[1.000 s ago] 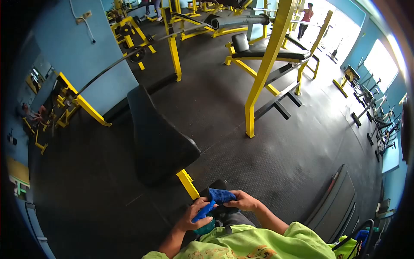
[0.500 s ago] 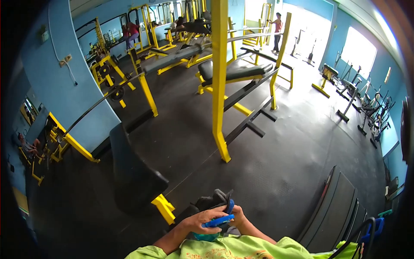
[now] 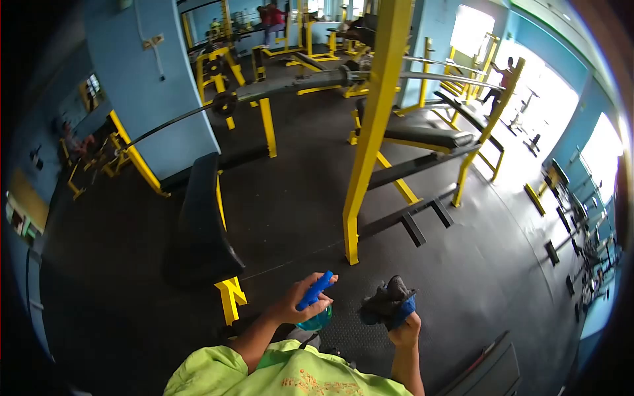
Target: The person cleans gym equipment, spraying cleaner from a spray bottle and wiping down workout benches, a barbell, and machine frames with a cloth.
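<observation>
Spray bottle (image 3: pixel 316 290) gripped within left fingers (image 3: pixel 319 307), cloth (image 3: pixel 388 302) (partly blue) clutched by right fingers (image 3: pixel 413 321)

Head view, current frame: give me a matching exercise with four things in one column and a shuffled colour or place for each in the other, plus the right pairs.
Things
1. Spray bottle
2. Cloth bundle
3. Shirt
4. Nearest bench pad

Colour or place
A. Lime green with reddish-orange print
B. In the person's right hand
C. Black
D. In the person's left hand

Right pairs: 1-D, 2-B, 3-A, 4-C
</observation>
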Motion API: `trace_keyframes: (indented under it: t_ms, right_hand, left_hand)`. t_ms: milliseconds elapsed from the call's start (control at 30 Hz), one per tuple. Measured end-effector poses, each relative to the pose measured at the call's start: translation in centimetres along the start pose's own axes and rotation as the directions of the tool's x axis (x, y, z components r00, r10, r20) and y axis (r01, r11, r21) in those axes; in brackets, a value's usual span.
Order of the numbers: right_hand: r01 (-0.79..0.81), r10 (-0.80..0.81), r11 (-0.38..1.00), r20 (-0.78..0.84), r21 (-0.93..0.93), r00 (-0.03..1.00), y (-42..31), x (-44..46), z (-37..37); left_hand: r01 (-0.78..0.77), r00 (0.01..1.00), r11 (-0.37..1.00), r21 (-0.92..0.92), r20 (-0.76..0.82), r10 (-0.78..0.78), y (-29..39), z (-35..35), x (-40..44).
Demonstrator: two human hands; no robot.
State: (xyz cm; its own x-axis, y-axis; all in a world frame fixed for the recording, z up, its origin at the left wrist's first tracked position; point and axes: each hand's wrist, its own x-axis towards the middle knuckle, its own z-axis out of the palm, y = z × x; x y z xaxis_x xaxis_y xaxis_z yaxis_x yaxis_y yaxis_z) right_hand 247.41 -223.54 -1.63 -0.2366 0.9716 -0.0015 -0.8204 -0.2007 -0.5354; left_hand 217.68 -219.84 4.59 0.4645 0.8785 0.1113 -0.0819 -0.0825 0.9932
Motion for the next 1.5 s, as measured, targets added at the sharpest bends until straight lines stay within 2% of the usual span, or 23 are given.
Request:
trace_keyframes:
  t_ms: [67, 167, 233, 367, 433, 500, 567, 600, 667, 700, 733, 833, 900, 933, 967, 1033, 1200, 1300, 1367, 1400, 1433, 1467, 1500]
  right_hand:
    - [0.024, -0.026, 1.000, -0.128, -0.013, 0.991, 0.1, 2.4, 2.1]
    - [-0.017, 0.014, 0.998, -0.041, -0.068, 0.999, 0.9, 6.2, -0.1]
    - [-0.014, 0.001, 0.990, -0.090, -0.137, 0.996, 0.7, 10.2, 1.4]
    - [0.115, -0.142, 0.942, -0.063, -0.315, 0.988, -2.1, 19.4, 8.5]
    - [0.466, -0.428, 0.599, 0.232, -0.651, 0.874, -2.9, 25.0, 11.1]
    - [0.748, -0.460, 0.251, 0.604, -0.615, 0.651, -3.1, 31.0, 14.6]
    - [0.718, -0.310, 0.463, 0.664, -0.520, 0.680, -3.6, 36.0, 19.3]
    - [0.645, -0.161, 0.581, 0.706, -0.497, 0.689, -3.7, 38.9, 20.7]
    - [0.784, -0.133, 0.282, 0.787, -0.552, 0.602, -1.3, 44.2, 24.9]
    - [0.872, -0.103, -0.062, 0.872, -0.485, 0.478, -0.3, 45.8, 28.0]
    - [0.854, -0.028, -0.395, 0.933, -0.340, 0.358, 1.0, 46.7, 30.8]
    - [0.856, -0.013, -0.420, 0.945, -0.301, 0.326, 6.9, 49.4, 34.8]
    - [0.753, 0.183, -0.556, 0.832, -0.352, 0.524, 8.7, 50.3, 35.6]
    - [0.763, 0.159, -0.585, 0.884, -0.275, 0.440, 8.6, 50.8, 35.1]
    - [0.762, 0.155, -0.584, 0.884, -0.279, 0.442, 7.6, 51.1, 34.4]
    - [0.839, 0.106, -0.488, 0.938, -0.240, 0.330, 4.5, 51.5, 33.2]
    - [0.735, -0.109, -0.565, 0.917, -0.375, 0.384, -4.7, 53.8, 28.2]
    - [0.639, -0.145, -0.645, 0.888, -0.418, 0.435, -5.6, 54.4, 27.5]
    - [0.652, -0.056, -0.612, 0.847, -0.447, 0.528, -4.2, 53.7, 29.4]
    - [0.725, -0.021, -0.566, 0.886, -0.392, 0.462, -2.4, 53.7, 30.1]
    - [0.695, 0.120, -0.613, 0.826, -0.375, 0.551, -0.9, 52.5, 31.7]
    - [0.742, 0.153, -0.594, 0.861, -0.313, 0.485, 0.8, 51.6, 32.6]
    - [0.775, 0.261, -0.567, 0.831, -0.281, 0.492, 2.4, 51.1, 34.0]
  left_hand:
    - [-0.006, 0.997, 0.997, 0.072, -0.081, 0.012, 0.0, -1.6, 1.1]
    - [-0.012, 0.977, 0.990, 0.144, -0.208, 0.042, -0.3, -4.4, 3.0]
    - [-0.116, 0.925, 0.955, 0.274, -0.320, 0.204, -0.5, -6.6, 4.6]
    - [-0.080, 0.860, 0.974, 0.211, -0.480, 0.174, 1.3, -11.1, 7.7]
    - [-0.112, 0.828, 0.949, 0.296, -0.500, 0.253, 2.6, -13.9, 9.1]
    - [-0.135, 0.790, 0.914, 0.384, -0.514, 0.333, 3.9, -16.4, 10.8]
    - [-0.293, 0.657, 0.905, 0.310, -0.622, 0.426, 5.8, -17.4, 12.3]
    - [-0.231, 0.667, 0.924, 0.304, -0.643, 0.378, 6.9, -18.3, 12.7]
    - [-0.247, 0.613, 0.877, 0.412, -0.634, 0.471, 8.3, -19.4, 13.7]
    - [-0.275, 0.572, 0.821, 0.500, -0.601, 0.558, 9.0, -19.8, 14.0]
    - [-0.153, 0.573, 0.826, 0.542, -0.632, 0.521, 10.1, -20.0, 13.9]
    - [-0.003, 0.484, 0.750, 0.661, -0.655, 0.580, 11.0, -20.8, 14.1]
    - [0.002, 0.453, 0.750, 0.661, -0.669, 0.589, 11.1, -21.1, 14.3]
    - [-0.010, 0.431, 0.765, 0.644, -0.687, 0.584, 11.0, -21.1, 14.4]
    - [-0.008, 0.434, 0.763, 0.646, -0.685, 0.584, 11.0, -21.1, 14.7]
    - [0.006, 0.398, 0.740, 0.673, -0.680, 0.615, 11.2, -21.5, 15.3]
    - [0.012, 0.410, 0.719, 0.695, -0.659, 0.630, 11.4, -21.8, 15.9]
    - [-0.029, 0.423, 0.674, 0.738, -0.602, 0.677, 11.2, -22.0, 16.6]
    - [-0.053, 0.403, 0.706, 0.707, -0.631, 0.662, 11.5, -21.7, 17.2]
    - [-0.058, 0.410, 0.699, 0.712, -0.622, 0.667, 11.5, -21.9, 17.3]
    - [-0.018, 0.418, 0.690, 0.724, -0.621, 0.663, 11.6, -22.1, 17.4]
    - [0.022, 0.428, 0.679, 0.734, -0.620, 0.657, 11.6, -22.2, 17.3]
    - [0.018, 0.442, 0.671, 0.741, -0.608, 0.660, 11.6, -22.3, 17.2]
